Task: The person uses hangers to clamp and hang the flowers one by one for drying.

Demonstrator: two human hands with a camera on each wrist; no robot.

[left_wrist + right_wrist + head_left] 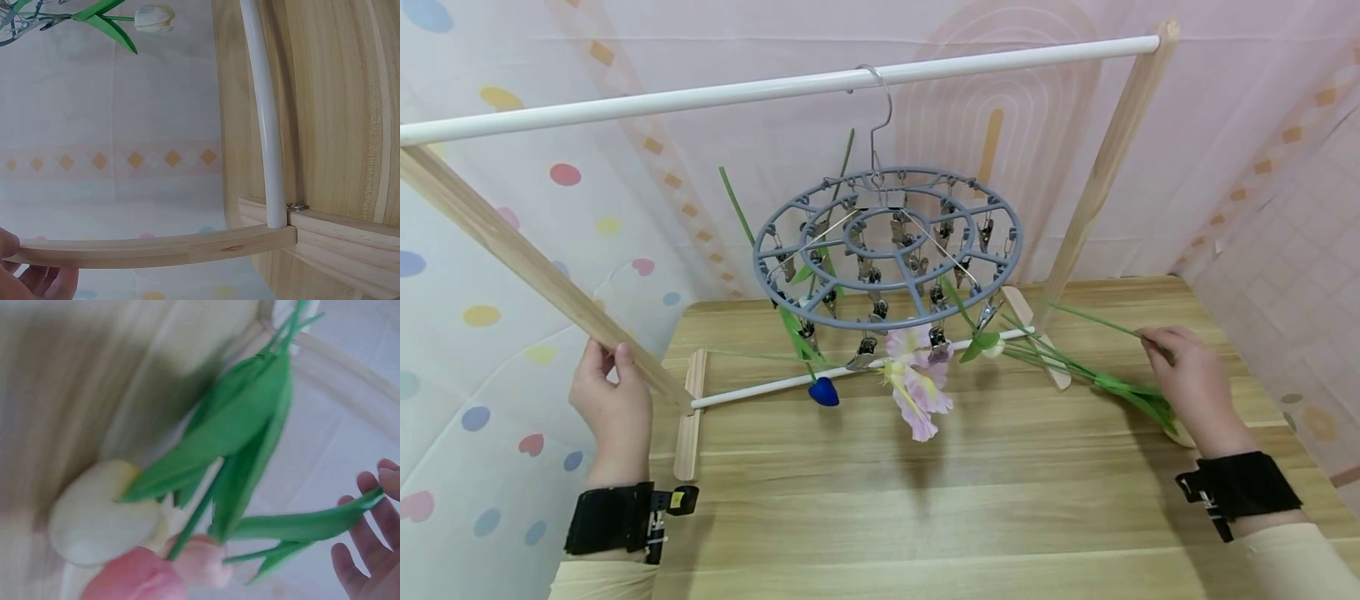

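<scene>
A grey round clip hanger (887, 246) hangs by its hook from the white top rod (775, 86) of a wooden rack. Clipped to it, heads down, are a blue bud (823, 392), a pink-purple flower (917, 379) and a white tulip (992, 346) (153, 17). My left hand (612, 387) grips the rack's slanted wooden leg (535, 267) (156, 250); its fingers (28, 278) curl under the wood. My right hand (1187, 375) pinches a green stem (1097, 323) of the bunch of artificial flowers (1120, 392) on the table. Cream (103, 519) and pink (156, 578) tulips and green leaves (240, 437) fill the right wrist view.
The rack stands on a wooden table (925, 517). Its lower white rod (760, 387) (265, 125) runs between two wooden feet (688, 417). The right leg (1105, 167) slants up at the back. Patterned fabric walls (482, 250) close in on the left, back and right.
</scene>
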